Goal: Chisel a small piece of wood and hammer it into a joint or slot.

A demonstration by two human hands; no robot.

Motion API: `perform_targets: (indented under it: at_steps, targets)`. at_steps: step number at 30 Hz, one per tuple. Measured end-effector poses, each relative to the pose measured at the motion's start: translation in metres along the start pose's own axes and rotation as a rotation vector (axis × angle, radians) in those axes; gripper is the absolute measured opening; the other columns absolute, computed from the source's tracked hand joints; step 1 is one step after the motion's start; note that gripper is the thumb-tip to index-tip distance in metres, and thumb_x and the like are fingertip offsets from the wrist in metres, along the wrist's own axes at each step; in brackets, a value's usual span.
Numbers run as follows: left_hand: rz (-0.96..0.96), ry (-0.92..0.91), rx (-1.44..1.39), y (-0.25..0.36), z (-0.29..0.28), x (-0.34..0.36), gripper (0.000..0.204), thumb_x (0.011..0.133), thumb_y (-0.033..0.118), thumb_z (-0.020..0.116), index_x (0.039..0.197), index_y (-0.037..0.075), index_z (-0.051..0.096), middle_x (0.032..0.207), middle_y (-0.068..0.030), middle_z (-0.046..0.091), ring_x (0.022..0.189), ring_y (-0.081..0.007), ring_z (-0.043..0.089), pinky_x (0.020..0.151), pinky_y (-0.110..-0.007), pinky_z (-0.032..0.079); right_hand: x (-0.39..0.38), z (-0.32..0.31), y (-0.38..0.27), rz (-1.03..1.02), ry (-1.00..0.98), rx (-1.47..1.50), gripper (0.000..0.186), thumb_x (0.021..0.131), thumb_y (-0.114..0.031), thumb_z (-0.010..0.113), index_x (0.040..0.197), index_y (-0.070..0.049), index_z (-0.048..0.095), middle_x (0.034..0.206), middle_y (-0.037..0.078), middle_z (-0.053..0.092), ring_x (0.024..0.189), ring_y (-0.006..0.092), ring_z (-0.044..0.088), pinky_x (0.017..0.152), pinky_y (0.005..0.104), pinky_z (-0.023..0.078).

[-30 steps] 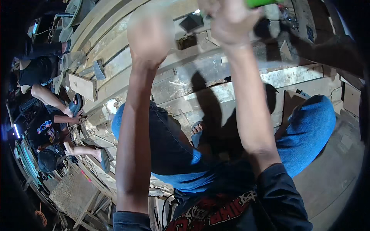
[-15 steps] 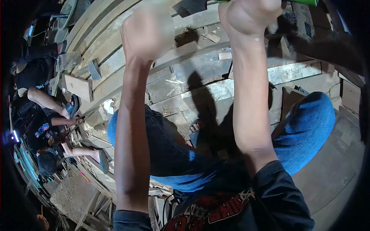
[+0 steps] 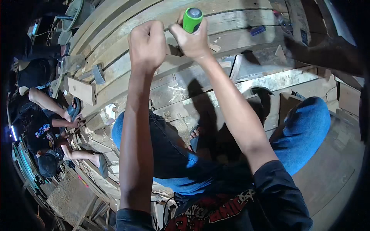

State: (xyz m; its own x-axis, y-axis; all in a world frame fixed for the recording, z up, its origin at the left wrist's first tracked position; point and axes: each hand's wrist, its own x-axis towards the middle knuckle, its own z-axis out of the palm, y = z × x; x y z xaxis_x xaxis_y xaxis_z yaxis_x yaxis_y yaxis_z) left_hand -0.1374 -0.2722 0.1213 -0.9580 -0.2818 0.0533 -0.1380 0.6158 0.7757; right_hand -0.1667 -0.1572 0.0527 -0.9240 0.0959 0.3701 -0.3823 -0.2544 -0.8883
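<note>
My right hand is closed around the green handle of a tool. The handle's round grey end cap faces up, and the rest of the tool is hidden behind the hand. Just beside it, my left hand forms a fist, knuckles up; whatever its fingers hold is out of sight. Both hands are above a bench of wooden planks. Farther down, near my right forearm, a dark claw hammer head shows.
At left, a hatchet-like tool lies by a wooden block. Another person in dark clothes sits beyond. A small blue object and wood chips lie on the planks. A dark beam crosses at right.
My right hand has come left and down with the green-handled tool, now next to my left fist. The handle has turned end-up. My left hand has dropped slightly.
</note>
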Motion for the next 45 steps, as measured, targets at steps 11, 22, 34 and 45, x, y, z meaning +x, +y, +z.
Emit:
perform_targets:
  at_steps: [11, 22, 34, 45]
  targets:
    - [0.108, -0.02, 0.066, -0.026, -0.031, -0.018, 0.028, 0.08, 0.015, 0.064, 0.099, -0.005, 0.066, 0.071, -0.0105, 0.065, 0.067, -0.0215, 0.064, 0.075, -0.032, 0.054, 0.161, -0.009, -0.135, 0.253, -0.504, -0.434, 0.046, 0.089, -0.049, 0.071, 0.103, -0.005, 0.07, 0.082, 0.006, 0.066, 0.074, 0.0169, 0.059, 0.072, 0.0376, 0.05]
    - [-0.437, -0.458, 0.226, -0.013, -0.054, 0.015, 0.03, 0.09, 0.029, 0.059, 0.086, 0.001, 0.07, 0.075, -0.0047, 0.064, 0.064, -0.0161, 0.065, 0.053, -0.031, 0.053, 0.061, -0.149, -0.133, 0.583, -0.97, -0.607, 0.045, 0.093, -0.049, 0.071, 0.076, -0.007, 0.065, 0.067, 0.0, 0.061, 0.063, 0.0132, 0.058, 0.061, 0.0332, 0.046]
    - [-0.431, -0.956, 0.592, 0.023, -0.043, 0.017, 0.041, 0.09, 0.024, 0.065, 0.125, 0.003, 0.071, 0.075, -0.0053, 0.07, 0.05, -0.0096, 0.055, 0.041, -0.026, 0.039, 0.021, -0.235, -0.147, 0.538, -0.37, 0.003, 0.034, 0.096, -0.027, 0.069, 0.071, -0.01, 0.054, 0.059, -0.001, 0.052, 0.066, 0.0137, 0.065, 0.059, 0.0287, 0.046]
    - [-0.512, -1.057, 0.911, 0.067, -0.013, 0.016, 0.039, 0.09, 0.04, 0.065, 0.088, 0.001, 0.073, 0.078, -0.0115, 0.072, 0.062, -0.0179, 0.067, 0.053, -0.033, 0.051, 0.088, -0.22, -0.263, 0.58, -0.556, -0.231, 0.038, 0.086, -0.037, 0.082, 0.099, -0.009, 0.059, 0.062, -0.005, 0.05, 0.051, 0.0046, 0.045, 0.047, 0.0231, 0.036]
